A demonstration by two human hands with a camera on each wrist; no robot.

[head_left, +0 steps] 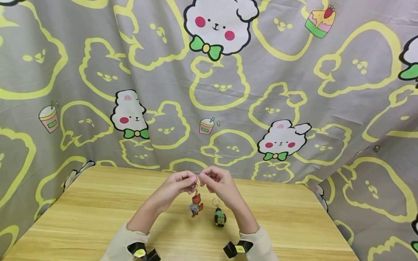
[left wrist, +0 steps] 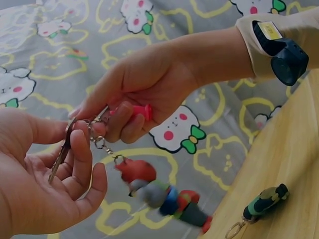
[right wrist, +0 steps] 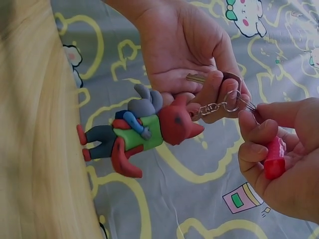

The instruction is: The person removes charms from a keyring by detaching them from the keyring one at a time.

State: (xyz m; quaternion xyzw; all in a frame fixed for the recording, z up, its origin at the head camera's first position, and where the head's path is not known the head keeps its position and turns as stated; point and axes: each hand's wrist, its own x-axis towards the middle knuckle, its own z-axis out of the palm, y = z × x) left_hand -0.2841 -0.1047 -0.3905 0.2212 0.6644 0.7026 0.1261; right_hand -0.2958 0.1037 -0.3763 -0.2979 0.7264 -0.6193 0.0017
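Note:
Both hands are raised over the wooden table (head_left: 98, 203) and meet at a metal key ring (right wrist: 232, 99). My left hand (head_left: 179, 185) grips a dark metal key (left wrist: 62, 149) between thumb and curled fingers, with the ring at the key's head. My right hand (head_left: 218, 183) pinches the ring (left wrist: 94, 124) with its fingertips and keeps a small red piece (right wrist: 274, 158) tucked under its curled fingers. From the ring, on a short chain, hangs a red fox figure (right wrist: 142, 130) in green top and dark trousers, above the table (head_left: 196, 204).
A second charm, green camouflage with its own ring (head_left: 220, 216), lies on the table just right of the hanging fox, also in the left wrist view (left wrist: 266, 201). A grey cloth with yellow and white cartoon animals (head_left: 209, 90) drapes behind and around the table.

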